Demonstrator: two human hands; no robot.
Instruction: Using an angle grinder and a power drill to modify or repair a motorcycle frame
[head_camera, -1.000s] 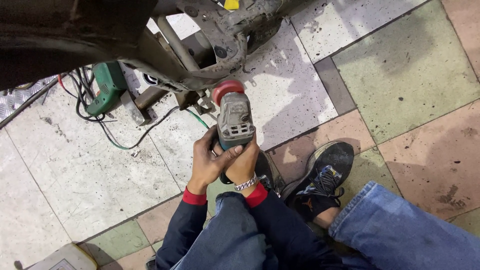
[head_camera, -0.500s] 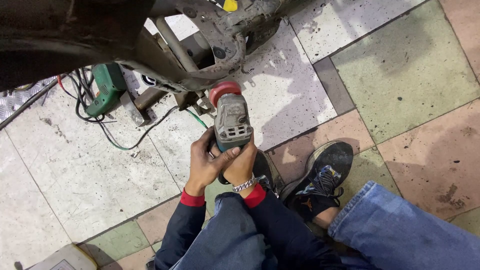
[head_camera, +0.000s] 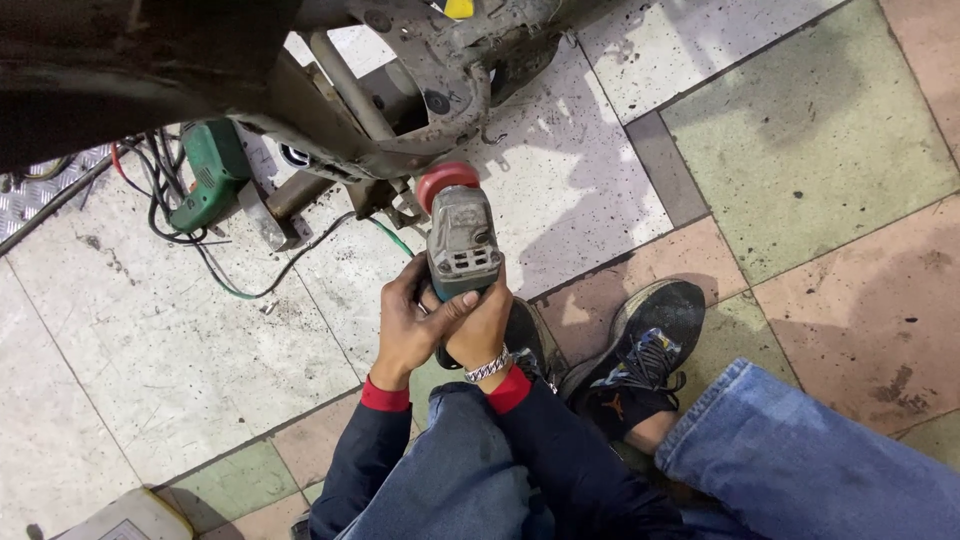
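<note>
Both my hands grip a grey angle grinder (head_camera: 462, 240) with a red guard at its front end. My left hand (head_camera: 410, 325) wraps the grinder's body from the left. My right hand (head_camera: 482, 325), with a metal bracelet on the wrist, holds the rear of the body. The red guard sits right under a dirty metal vehicle frame (head_camera: 400, 110), close to a small bracket there. Whether the disc touches the metal is hidden.
A green power tool (head_camera: 208, 180) with tangled black and green cables (head_camera: 240, 275) lies on the tiled floor at the left. My black shoe (head_camera: 640, 350) and jeans leg (head_camera: 800, 470) are at the right. A pale container corner (head_camera: 130, 515) shows at the bottom left.
The grinder and both hands have shifted slightly down and right in view; the grip is unchanged.
</note>
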